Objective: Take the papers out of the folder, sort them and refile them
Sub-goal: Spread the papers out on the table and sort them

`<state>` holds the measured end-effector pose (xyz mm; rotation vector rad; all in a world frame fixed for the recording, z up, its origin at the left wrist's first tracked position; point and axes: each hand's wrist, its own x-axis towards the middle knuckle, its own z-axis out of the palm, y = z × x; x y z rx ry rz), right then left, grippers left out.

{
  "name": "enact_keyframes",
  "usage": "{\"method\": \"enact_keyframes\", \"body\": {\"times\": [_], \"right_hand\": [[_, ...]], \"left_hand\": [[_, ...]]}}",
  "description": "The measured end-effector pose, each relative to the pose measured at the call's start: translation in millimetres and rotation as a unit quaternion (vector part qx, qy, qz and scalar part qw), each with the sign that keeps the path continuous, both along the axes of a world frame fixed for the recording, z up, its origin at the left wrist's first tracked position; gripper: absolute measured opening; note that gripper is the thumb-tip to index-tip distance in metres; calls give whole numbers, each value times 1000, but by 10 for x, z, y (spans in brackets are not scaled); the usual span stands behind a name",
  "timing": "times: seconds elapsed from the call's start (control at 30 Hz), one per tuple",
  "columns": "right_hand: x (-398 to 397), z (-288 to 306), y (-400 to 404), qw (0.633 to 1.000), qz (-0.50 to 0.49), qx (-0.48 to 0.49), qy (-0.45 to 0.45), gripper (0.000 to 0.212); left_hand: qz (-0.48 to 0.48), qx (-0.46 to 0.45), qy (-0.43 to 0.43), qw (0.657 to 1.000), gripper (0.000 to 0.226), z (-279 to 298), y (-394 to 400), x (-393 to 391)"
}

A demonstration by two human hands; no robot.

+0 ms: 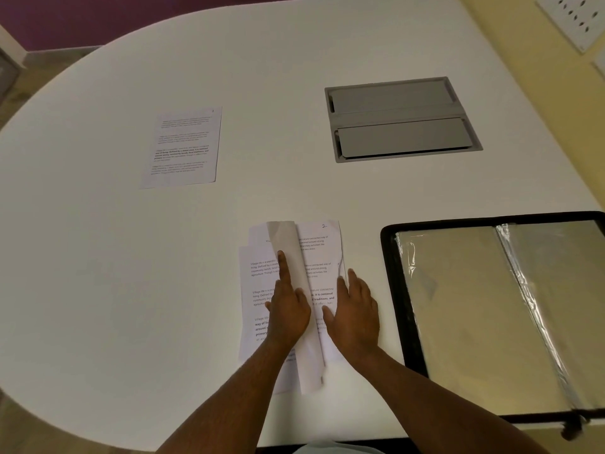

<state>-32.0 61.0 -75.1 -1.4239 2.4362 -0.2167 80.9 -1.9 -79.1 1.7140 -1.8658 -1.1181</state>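
On the white table [98,257], a small pile of printed papers [258,280] lies in front of the person, the sheets loosely fanned rather than squared. One sheet in the pile, the curled sheet [294,257], is rolled over from the right so its blank back shows, running down the middle of the pile. The left hand [288,309] rests on the pile with its index finger stretched forward along that curled sheet – the other fingers are tucked under, and I cannot tell whether they have a grip on the paper. The right hand [355,309] lies flat on the right part of the pile, fingers straight, its grip released; the page under it bears a handwritten "2" at its top corner. A single printed page [183,149] lies well apart, farther back and to the left. The folder [491,316] lies open to the right of the pile – black-edged, with shiny clear sleeves. Behind it a grey hatch [402,119] is set into the table
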Motion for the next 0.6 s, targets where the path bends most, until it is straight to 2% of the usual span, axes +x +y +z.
{"method": "enact_keyframes", "body": {"times": [0.07,0.13,0.2,0.37,0.47,0.6], "right_hand": [[25,-12,11,999,8,-41,-3,62],[51,31,6,992,-36,-79,-96,51],[43,70,-33,978,-103,-78,-163,50],[-11,47,-41,991,-105,10,-88,75],[-20,18,-11,992,-89,24,-85,67],[16,39,-2,989,-102,-30,-99,54]], "left_hand": [[-16,-11,-2,1000,73,-28,14,11],[-26,-15,-6,1000,60,-54,17,11],[-23,-13,-9,1000,54,-78,7,9],[-11,1,-19,1000,54,-105,-11,9],[-5,4,-23,1000,54,-83,-16,-11],[-6,6,-11,1000,55,-83,-7,4]]}}
